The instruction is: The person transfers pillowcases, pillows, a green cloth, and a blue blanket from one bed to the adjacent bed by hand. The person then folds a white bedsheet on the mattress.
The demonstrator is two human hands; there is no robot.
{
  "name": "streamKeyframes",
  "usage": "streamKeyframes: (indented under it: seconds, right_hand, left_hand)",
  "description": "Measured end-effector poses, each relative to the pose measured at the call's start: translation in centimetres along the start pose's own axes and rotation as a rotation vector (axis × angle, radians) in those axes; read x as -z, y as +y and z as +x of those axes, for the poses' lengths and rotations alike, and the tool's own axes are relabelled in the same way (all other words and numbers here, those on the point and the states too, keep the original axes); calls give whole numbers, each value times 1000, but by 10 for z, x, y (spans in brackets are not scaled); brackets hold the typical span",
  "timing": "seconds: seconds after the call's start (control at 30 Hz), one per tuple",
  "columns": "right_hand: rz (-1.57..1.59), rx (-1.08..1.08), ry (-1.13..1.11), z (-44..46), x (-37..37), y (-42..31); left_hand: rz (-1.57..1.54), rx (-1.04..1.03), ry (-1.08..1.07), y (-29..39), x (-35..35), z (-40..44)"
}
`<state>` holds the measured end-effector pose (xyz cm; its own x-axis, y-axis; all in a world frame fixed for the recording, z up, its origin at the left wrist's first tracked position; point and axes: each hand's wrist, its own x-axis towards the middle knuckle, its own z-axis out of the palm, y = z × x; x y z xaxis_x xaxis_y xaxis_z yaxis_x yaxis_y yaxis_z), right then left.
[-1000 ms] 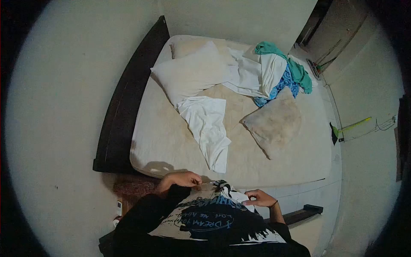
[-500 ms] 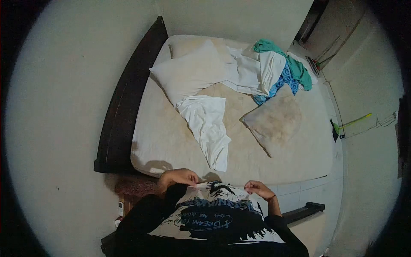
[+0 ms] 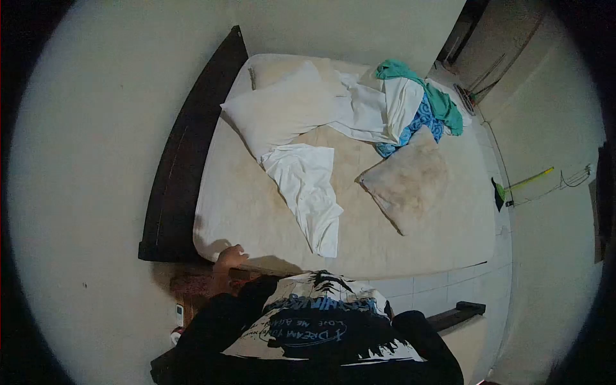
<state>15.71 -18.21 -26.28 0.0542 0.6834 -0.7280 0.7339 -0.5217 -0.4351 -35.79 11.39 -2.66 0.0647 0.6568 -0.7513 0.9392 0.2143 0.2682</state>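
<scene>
My left hand [image 3: 230,257] is at the near left edge of the mattress [image 3: 269,253], its fingers loosely apart and nothing visible in them. Below it hangs the front of the printed black and white shirt [image 3: 314,321] that I wear. My right hand does not show; only the dark right sleeve [image 3: 417,330] is visible. A white cloth [image 3: 308,199] lies crumpled on the mattress, beside a white pillow [image 3: 282,109]. Farther right is a stained pillow [image 3: 410,179].
A dark headboard [image 3: 186,154] stands along the left of the bed. Green cloth [image 3: 443,106] and blue patterned cloth [image 3: 420,122] lie at the far right. A yellow-handled tool [image 3: 529,180] is by the right wall. A dark wooden bar [image 3: 455,316] is at lower right.
Both hands have left the shirt hem. My left hand has moved left to the mattress edge, and my right hand has gone out of sight. The shirt front hangs loose.
</scene>
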Motion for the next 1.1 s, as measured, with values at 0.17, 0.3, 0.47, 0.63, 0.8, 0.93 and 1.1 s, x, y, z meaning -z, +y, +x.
streamKeyframes:
  seconds: [0.17, 0.3, 0.47, 0.63, 0.8, 0.93, 1.1]
  right_hand:
    - [42, -15, -79, -15, 30, -47]
    - [303, -82, -23, -2, 52, -87]
    - [643, 71, 146, 3, 78, -140]
    - [730, 39, 286, -42, 76, -177]
    - [813, -169, 313, -77, -31, -84]
    - [578, -517, 215, -155, -50, -80]
    - [797, -559, 209, -176, -142, 16]
  left_hand:
    - [221, -97, -8, -40, -18, 33]
    - [234, -170, 37, 6, 5, 37]
    - [306, -410, 96, 64, 11, 86]
    - [240, -539, 26, 118, -28, 137]
    - [152, -587, -267, 143, -96, 179]
    - [4, -169, -544, 162, -110, 169]
    - [-56, -260, -167, 157, -135, 211]
